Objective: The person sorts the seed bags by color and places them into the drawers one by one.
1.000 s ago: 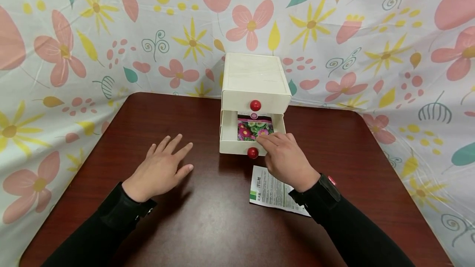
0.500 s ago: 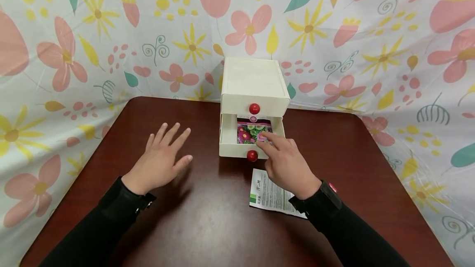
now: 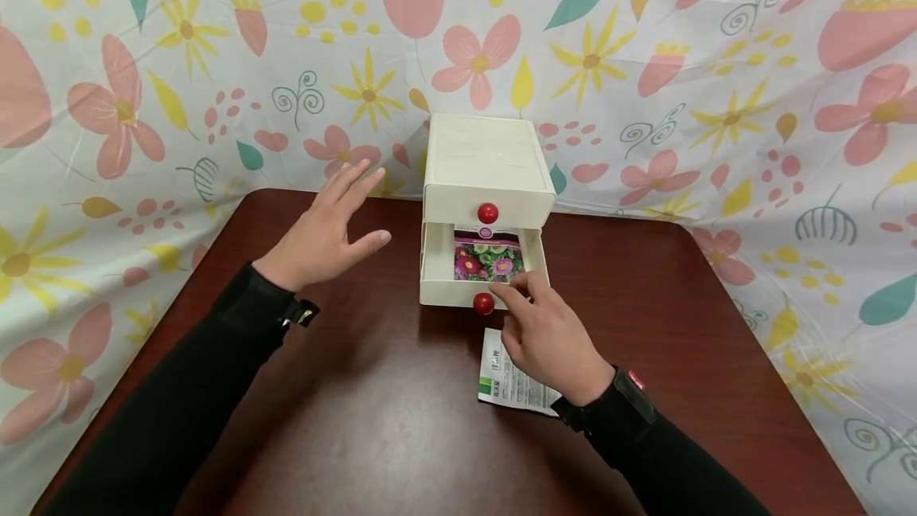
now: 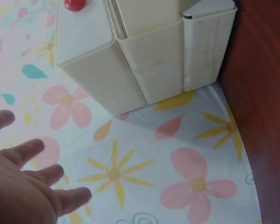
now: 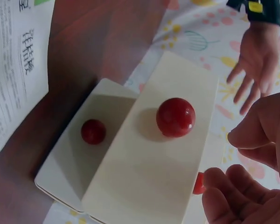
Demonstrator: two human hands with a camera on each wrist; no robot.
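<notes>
A small cream drawer cabinet point(image 3: 487, 154) with red knobs stands at the table's back edge. Its middle drawer point(image 3: 447, 293) is pulled out, and a seed packet point(image 3: 487, 257) with pink and white flowers lies in it. My right hand point(image 3: 552, 341), fingers loosely bent, hovers at the drawer's front near the red knob point(image 3: 483, 303). In the right wrist view, a gap shows between thumb and fingers, with nothing held. My left hand point(image 3: 322, 229) is raised left of the cabinet, its fingers spread and holding nothing. A second packet point(image 3: 512, 377), printed with text, lies partly under my right hand.
The dark brown table point(image 3: 358, 412) extends around the cabinet. A flower-print cloth point(image 3: 286, 46) hangs close behind the cabinet and along both sides. In the right wrist view, the lower drawer's red knob point(image 5: 93, 131) sits back behind the pulled-out drawer.
My right hand has drawn back from the flowered seed packet to the drawer's front. My left hand has moved forward and up toward the cabinet's left side. Both packets stay in place.
</notes>
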